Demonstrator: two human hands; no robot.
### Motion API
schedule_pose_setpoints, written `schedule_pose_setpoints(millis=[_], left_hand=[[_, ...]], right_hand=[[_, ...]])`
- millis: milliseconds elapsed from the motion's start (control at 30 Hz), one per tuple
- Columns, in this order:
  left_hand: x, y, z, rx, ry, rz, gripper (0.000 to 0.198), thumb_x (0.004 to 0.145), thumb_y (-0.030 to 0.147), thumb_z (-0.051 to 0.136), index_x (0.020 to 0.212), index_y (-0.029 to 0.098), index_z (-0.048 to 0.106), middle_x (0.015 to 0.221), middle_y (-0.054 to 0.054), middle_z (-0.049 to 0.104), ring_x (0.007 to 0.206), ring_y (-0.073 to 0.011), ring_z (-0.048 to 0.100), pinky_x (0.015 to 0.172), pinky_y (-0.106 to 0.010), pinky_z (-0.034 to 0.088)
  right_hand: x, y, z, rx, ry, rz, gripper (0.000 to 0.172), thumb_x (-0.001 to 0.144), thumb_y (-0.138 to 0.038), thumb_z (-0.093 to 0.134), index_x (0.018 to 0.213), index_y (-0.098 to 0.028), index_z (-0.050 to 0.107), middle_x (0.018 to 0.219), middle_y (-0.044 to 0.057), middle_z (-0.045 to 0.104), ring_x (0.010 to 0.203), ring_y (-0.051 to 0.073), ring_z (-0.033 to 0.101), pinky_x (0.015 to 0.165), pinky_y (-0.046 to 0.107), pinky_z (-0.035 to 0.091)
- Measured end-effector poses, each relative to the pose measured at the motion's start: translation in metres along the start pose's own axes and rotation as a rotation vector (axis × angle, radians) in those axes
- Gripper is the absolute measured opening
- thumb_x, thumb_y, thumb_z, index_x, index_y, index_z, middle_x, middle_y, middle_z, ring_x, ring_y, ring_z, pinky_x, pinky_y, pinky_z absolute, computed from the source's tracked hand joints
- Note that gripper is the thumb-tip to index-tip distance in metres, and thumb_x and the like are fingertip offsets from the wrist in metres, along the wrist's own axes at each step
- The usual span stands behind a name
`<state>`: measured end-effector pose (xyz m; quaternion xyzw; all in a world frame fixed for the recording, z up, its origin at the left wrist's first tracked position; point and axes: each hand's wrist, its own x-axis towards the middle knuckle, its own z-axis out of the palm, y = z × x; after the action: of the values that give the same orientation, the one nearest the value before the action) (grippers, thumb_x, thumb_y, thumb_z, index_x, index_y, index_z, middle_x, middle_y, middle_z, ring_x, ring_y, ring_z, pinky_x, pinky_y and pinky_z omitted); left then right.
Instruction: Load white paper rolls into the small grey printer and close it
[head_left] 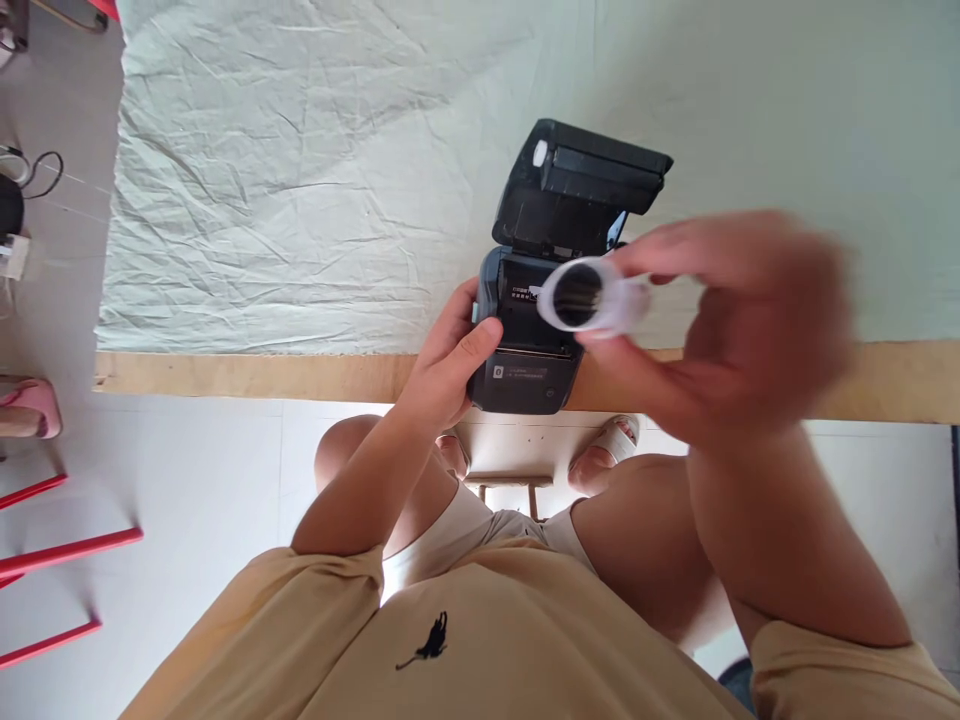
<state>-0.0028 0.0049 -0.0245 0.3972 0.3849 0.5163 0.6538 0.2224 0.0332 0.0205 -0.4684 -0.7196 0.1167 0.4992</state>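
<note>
The left hand (455, 360) grasps a dark handheld device (525, 368) by its near side, thumb pressed over the rim and the other fingers tucked out of sight beneath. Just beyond that hand's fingertips, the device's hinged lid (581, 190) stands open, tipped away from the person, so the hollow compartment lies bare between the two hands.

The right hand (750, 320), blurred, pinches a white roll (621, 305) between thumb and fingers — its round opening turned toward the left hand. The roll sits over the right part of the open compartment (whether it touches the device, I cannot tell). Below the compartment, to the right of the left thumb, a small printed label (525, 372) shows on the casing.

Ahead of both hands spreads a wrinkled pale cloth (300, 200); under the wrists runs a bare wooden edge (262, 375). Far to the left of the left hand — down on the floor — are red bars (75, 552).
</note>
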Motion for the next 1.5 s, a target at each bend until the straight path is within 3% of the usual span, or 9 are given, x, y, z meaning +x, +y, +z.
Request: schedule_pose_setpoints(millis=[33,133,267,567,733,867,1067,1267,1500], left_hand=[[0.000,0.000,0.000,0.004,-0.004,0.003,0.054,0.095,0.067,0.089,0.130,0.028,0.076,0.114,-0.005,0.090,0.098,-0.0264,0.090,0.074,-0.034,0.071],[-0.002,0.001,-0.001,0.018,-0.017,-0.008,0.057,0.095,0.067,0.089,0.134,0.027,0.076,0.122,-0.008,0.090,0.104,-0.0279,0.090,0.081,-0.036,0.072],[-0.002,0.003,-0.002,0.023,-0.031,-0.032,0.058,0.092,0.068,0.092,0.130,0.027,0.076,0.123,-0.007,0.089,0.107,-0.0277,0.088,0.085,-0.036,0.072],[-0.001,0.003,0.002,0.011,-0.012,-0.015,0.052,0.095,0.065,0.089,0.128,0.026,0.080,0.120,-0.007,0.090,0.105,-0.0262,0.088,0.086,-0.036,0.072],[0.000,0.002,-0.001,-0.011,-0.028,0.026,0.051,0.093,0.065,0.092,0.125,0.027,0.081,0.102,-0.003,0.083,0.089,-0.0204,0.082,0.083,-0.033,0.070],[0.000,0.000,-0.008,0.069,-0.047,-0.033,0.064,0.081,0.059,0.103,0.132,0.029,0.077,0.110,-0.004,0.084,0.102,-0.0249,0.082,0.094,-0.035,0.070],[0.001,-0.004,-0.013,0.038,-0.059,-0.014,0.064,0.082,0.053,0.103,0.135,0.029,0.077,0.112,-0.002,0.085,0.090,-0.0179,0.081,0.082,-0.028,0.070],[0.003,-0.005,-0.015,0.035,-0.061,-0.065,0.077,0.071,0.049,0.109,0.136,0.028,0.074,0.118,-0.002,0.086,0.100,-0.0194,0.082,0.091,-0.029,0.070],[0.003,-0.006,-0.014,0.004,-0.092,-0.016,0.067,0.080,0.058,0.102,0.131,0.027,0.072,0.119,-0.006,0.087,0.106,-0.0244,0.085,0.091,-0.033,0.072]], right_hand=[[-0.004,-0.008,0.006,-0.041,-0.026,-0.111,0.012,0.103,-0.035,0.079,0.114,-0.036,0.082,0.107,0.000,0.089,0.098,0.028,0.084,0.085,0.050,0.067],[-0.011,-0.018,0.016,-0.137,-0.100,-0.193,0.035,0.102,-0.003,0.068,0.116,-0.034,0.077,0.113,-0.002,0.092,0.098,0.023,0.087,0.084,0.044,0.065],[-0.014,-0.013,0.019,-0.132,-0.126,-0.177,0.026,0.105,-0.007,0.070,0.107,-0.033,0.075,0.113,-0.003,0.092,0.097,0.023,0.086,0.084,0.044,0.059],[-0.014,-0.021,0.024,-0.225,-0.030,-0.246,0.030,0.103,-0.005,0.065,0.104,-0.032,0.076,0.080,-0.006,0.081,0.082,0.021,0.082,0.077,0.042,0.055],[-0.019,-0.025,0.021,-0.066,-0.188,-0.306,0.019,0.104,-0.015,0.074,0.112,-0.032,0.075,0.089,-0.004,0.086,0.100,0.024,0.084,0.088,0.045,0.057],[-0.016,-0.025,0.017,-0.029,-0.211,-0.313,0.020,0.107,-0.016,0.067,0.118,-0.032,0.074,0.092,-0.004,0.087,0.103,0.023,0.085,0.089,0.044,0.058],[-0.010,-0.020,0.008,-0.052,-0.189,-0.259,0.021,0.103,-0.013,0.067,0.113,-0.031,0.072,0.087,-0.007,0.086,0.094,0.022,0.085,0.086,0.043,0.057],[-0.017,-0.019,0.007,-0.101,-0.351,-0.256,0.008,0.110,-0.022,0.075,0.106,-0.027,0.078,0.095,-0.001,0.088,0.114,0.024,0.083,0.103,0.042,0.055],[-0.014,-0.022,0.008,-0.087,-0.253,-0.277,0.025,0.111,-0.011,0.071,0.097,-0.031,0.079,0.085,-0.005,0.083,0.100,0.019,0.083,0.094,0.038,0.055]])
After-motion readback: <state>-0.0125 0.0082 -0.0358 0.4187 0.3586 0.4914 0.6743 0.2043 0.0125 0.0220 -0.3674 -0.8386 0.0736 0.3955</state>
